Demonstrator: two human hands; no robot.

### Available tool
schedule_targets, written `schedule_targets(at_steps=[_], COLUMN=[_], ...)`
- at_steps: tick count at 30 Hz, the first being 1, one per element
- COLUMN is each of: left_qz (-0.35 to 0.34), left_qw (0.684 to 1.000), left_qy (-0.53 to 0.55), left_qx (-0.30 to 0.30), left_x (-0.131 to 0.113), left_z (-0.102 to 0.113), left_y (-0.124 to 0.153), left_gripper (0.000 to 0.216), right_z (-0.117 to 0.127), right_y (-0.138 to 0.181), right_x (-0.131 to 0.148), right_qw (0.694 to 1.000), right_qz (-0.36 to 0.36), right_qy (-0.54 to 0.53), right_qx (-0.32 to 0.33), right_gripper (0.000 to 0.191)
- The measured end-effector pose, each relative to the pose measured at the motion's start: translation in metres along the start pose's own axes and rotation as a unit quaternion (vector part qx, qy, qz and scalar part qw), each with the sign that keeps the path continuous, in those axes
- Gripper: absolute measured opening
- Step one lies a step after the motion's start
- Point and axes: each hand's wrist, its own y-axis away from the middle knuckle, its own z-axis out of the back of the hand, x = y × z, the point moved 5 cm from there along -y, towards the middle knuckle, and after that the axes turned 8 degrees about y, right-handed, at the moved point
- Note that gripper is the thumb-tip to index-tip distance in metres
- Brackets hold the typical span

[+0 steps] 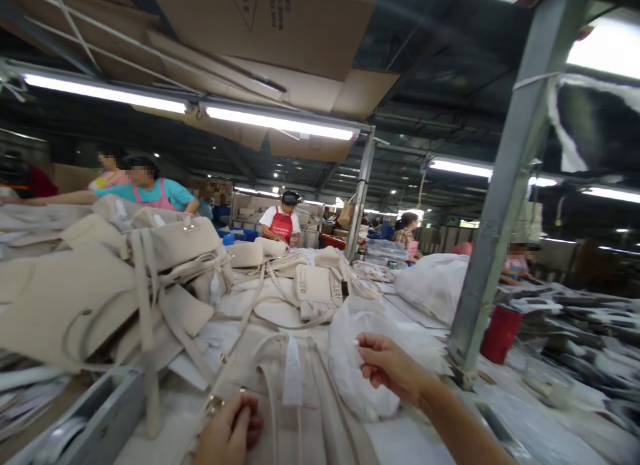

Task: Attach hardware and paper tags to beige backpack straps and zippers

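Two bare hands work at the near edge of a crowded table (425,445). The left hand (227,433) lies at the bottom of the view, its fingers curled together and pressing down on a cream handbag (260,371) right in front of the person, beside a small gold fitting (215,403) on the bag. The bag's straps (320,398) run toward the camera, and a white tag (293,371) lies across its middle. The right hand (387,366) is raised just to the right of the bag, fingers bent and drawn close, their tips touching a white plastic bag (350,358); whether it actually pinches the plastic cannot be told.

To the left a heap of finished cream bags (125,285) is piled high, and more bags (315,285) lie farther back on the table. A grey metal post (500,198) rises on the right with a red cup (500,333) just beside its foot. Several other people stand at the far benches, among them one in a red apron (281,225) and one in a teal shirt (150,191). Fluorescent tube lights (277,123) and sheets of cardboard (280,31) hang overhead.
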Motion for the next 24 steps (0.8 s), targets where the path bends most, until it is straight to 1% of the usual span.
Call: schedule_targets(at_steps=[3, 6, 8, 10, 11, 13, 16, 18, 21, 24], left_qz=[0.039, 0.107, 0.107, 0.076, 0.066, 0.074, 0.104, 0.118, 0.132, 0.148], left_qw=[0.999, 0.987, 0.98, 0.984, 0.986, 0.986, 0.977, 0.975, 0.975, 0.971], left_qy=[0.024, 0.094, 0.133, 0.128, 0.122, 0.134, 0.175, 0.175, 0.166, 0.171], left_qx=[0.03, 0.079, 0.102, 0.098, 0.088, 0.072, 0.066, 0.066, 0.072, 0.077], left_x=[-0.013, -0.021, -0.029, -0.035, -0.036, -0.034, -0.028, -0.025, -0.024, -0.023], left_z=[-0.004, -0.011, -0.013, -0.012, -0.011, -0.008, -0.006, -0.007, -0.012, -0.017], left_y=[0.009, 0.025, 0.037, 0.044, 0.046, 0.049, 0.049, 0.049, 0.05, 0.051], left_gripper=[0.043, 0.06, 0.061, 0.054, 0.05, 0.045, 0.038, 0.037, 0.04, 0.047], right_z=[-0.062, -0.114, -0.139, -0.156, -0.161, -0.167, -0.165, -0.162, -0.157, -0.154], right_y=[0.018, 0.025, 0.025, 0.024, 0.024, 0.023, 0.024, 0.027, 0.034, 0.043], right_x=[0.006, 0.001, -0.004, -0.008, -0.009, -0.011, -0.014, -0.015, -0.017, -0.018], right_qw=[0.997, 0.996, 0.995, 0.993, 0.992, 0.992, 0.995, 0.995, 0.995, 0.992], right_qz=[0.025, 0.043, 0.058, 0.074, 0.078, 0.072, 0.045, 0.033, 0.013, -0.012], right_qy=[-0.003, 0.033, 0.052, 0.066, 0.067, 0.056, 0.025, 0.016, -0.012, -0.067], right_qx=[0.07, 0.074, 0.068, 0.071, 0.075, 0.083, 0.09, 0.093, 0.094, 0.106], right_gripper=[0.037, 0.034, 0.031, 0.028, 0.027, 0.028, 0.035, 0.038, 0.042, 0.045])
